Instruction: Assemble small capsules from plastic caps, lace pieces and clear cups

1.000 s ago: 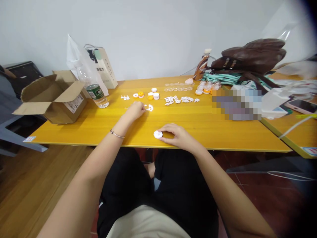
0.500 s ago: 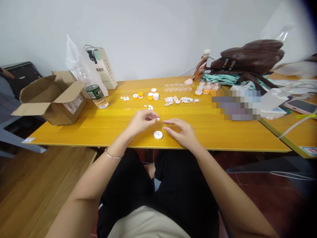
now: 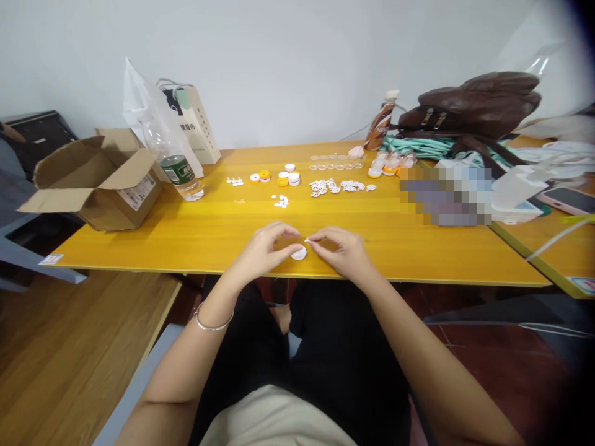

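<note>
A round white plastic part lies near the table's front edge, between my two hands. My right hand pinches a small white piece between thumb and fingertips, just above and right of the round part. My left hand is curved with thumb and fingers apart. Its thumb tip overlaps the round part's left side; whether it touches cannot be made out. Farther back lie several small white discs, white pronged pieces, and white openwork pieces.
Orange and white round parts and rows of clear caps sit toward the back. An open cardboard box and water bottle stand left. A brown bottle, clear-topped orange pieces and brown bag are right.
My left hand has come down to the round part and its fingers have parted. The small white piece it held is now pinched in my right hand.
</note>
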A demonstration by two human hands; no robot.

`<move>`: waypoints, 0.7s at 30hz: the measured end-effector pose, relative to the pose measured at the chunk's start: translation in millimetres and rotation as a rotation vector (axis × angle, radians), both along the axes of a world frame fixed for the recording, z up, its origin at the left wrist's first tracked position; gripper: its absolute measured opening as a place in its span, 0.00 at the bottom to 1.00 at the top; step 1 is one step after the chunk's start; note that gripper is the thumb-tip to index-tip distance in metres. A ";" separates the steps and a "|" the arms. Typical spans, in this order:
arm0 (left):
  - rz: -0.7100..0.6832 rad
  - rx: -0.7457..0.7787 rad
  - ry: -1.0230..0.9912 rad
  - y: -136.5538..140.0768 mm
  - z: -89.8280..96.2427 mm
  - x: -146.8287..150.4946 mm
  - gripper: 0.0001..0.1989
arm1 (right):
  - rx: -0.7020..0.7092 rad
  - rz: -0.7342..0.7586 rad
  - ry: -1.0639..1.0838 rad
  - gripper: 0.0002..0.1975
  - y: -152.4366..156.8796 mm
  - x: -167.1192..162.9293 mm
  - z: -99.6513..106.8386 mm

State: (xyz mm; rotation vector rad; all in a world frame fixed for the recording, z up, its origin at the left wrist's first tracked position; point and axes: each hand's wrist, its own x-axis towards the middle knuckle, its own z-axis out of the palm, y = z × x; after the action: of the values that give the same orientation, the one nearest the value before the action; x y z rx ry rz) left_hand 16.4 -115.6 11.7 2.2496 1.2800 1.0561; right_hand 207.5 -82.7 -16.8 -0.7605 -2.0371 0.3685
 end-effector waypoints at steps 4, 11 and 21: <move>0.001 -0.041 0.081 -7.4 -12.4 -4.5 0.15 | 0.104 0.064 -0.189 0.05 2.8 -1.3 -4.4; -0.006 -0.053 0.047 -3.5 -21.7 -1.0 0.11 | 0.176 0.112 -0.262 0.07 1.9 -0.6 -2.9; -0.026 -0.056 0.020 -3.5 -25.1 -4.6 0.11 | 0.210 0.180 -0.300 0.09 1.6 5.5 -3.1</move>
State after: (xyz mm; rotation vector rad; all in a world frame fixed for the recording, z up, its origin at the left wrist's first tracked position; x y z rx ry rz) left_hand 11.8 -119.1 -13.5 2.2348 1.2693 0.9784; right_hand 213.0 -81.1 -19.9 -0.5286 -2.3906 0.1426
